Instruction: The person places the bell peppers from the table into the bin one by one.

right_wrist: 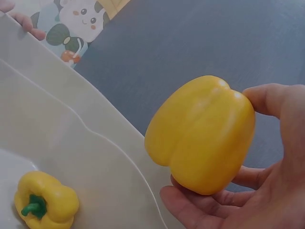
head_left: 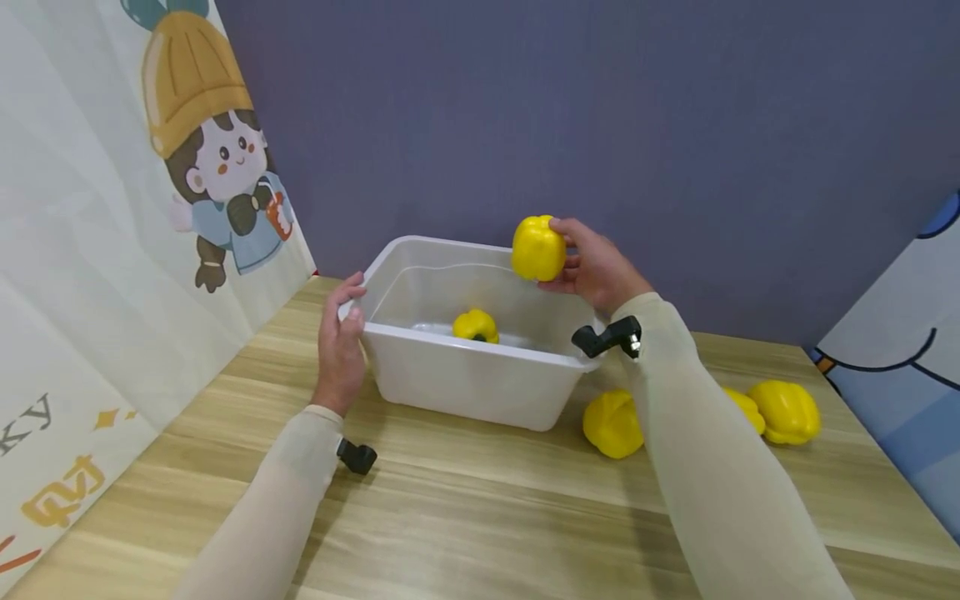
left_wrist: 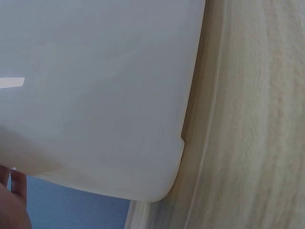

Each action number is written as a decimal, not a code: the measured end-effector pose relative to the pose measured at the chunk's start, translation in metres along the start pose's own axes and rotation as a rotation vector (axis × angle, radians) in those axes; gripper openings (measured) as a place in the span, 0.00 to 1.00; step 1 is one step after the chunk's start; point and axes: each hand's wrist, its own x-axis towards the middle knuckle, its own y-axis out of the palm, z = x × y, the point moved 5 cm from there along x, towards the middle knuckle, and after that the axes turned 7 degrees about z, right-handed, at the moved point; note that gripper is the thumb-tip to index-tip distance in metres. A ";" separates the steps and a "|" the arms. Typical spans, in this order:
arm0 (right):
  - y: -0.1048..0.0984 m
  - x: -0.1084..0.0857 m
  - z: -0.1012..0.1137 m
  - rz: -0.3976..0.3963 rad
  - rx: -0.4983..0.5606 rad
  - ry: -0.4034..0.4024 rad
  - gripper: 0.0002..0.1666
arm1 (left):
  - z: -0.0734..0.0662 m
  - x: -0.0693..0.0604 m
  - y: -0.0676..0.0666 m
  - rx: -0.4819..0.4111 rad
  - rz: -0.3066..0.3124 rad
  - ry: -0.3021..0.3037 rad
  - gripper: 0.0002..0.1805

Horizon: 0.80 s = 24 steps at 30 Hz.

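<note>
A yellow bell pepper (head_left: 537,248) is held up by my right hand (head_left: 596,265) over the back right rim of a white plastic bin (head_left: 465,379). In the right wrist view, the thumb touches one side of this pepper (right_wrist: 202,136) and the fingers support it from below. My left hand (head_left: 341,346) grips the bin's left end, its fingers at the rim. Inside the bin lies another yellow bell pepper (head_left: 476,325), its green stem (right_wrist: 35,206) showing in the right wrist view. The bin's wall (left_wrist: 95,95) fills most of the left wrist view.
On the wooden table (head_left: 450,517), a yellow bell pepper (head_left: 613,423) lies just right of the bin. Farther right are two more, one (head_left: 783,412) whole in view, the other (head_left: 746,407) partly behind my right sleeve. A grey-blue panel (head_left: 600,108) stands behind the bin.
</note>
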 end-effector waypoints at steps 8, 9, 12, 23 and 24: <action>0.001 0.005 -0.002 -0.018 -0.039 0.020 0.36 | 0.002 -0.002 0.000 0.000 -0.012 0.015 0.21; 0.001 0.006 -0.002 -0.016 -0.037 0.022 0.37 | 0.002 -0.002 0.000 -0.003 -0.012 0.021 0.21; 0.001 0.008 -0.003 -0.020 -0.043 0.032 0.37 | 0.003 -0.001 0.001 -0.008 -0.010 0.028 0.21; -0.001 0.013 -0.005 -0.042 -0.043 0.041 0.39 | 0.002 0.000 0.002 -0.004 -0.008 0.004 0.21; -0.001 0.013 -0.005 -0.042 -0.046 0.041 0.39 | 0.002 0.000 0.002 -0.001 -0.009 0.008 0.21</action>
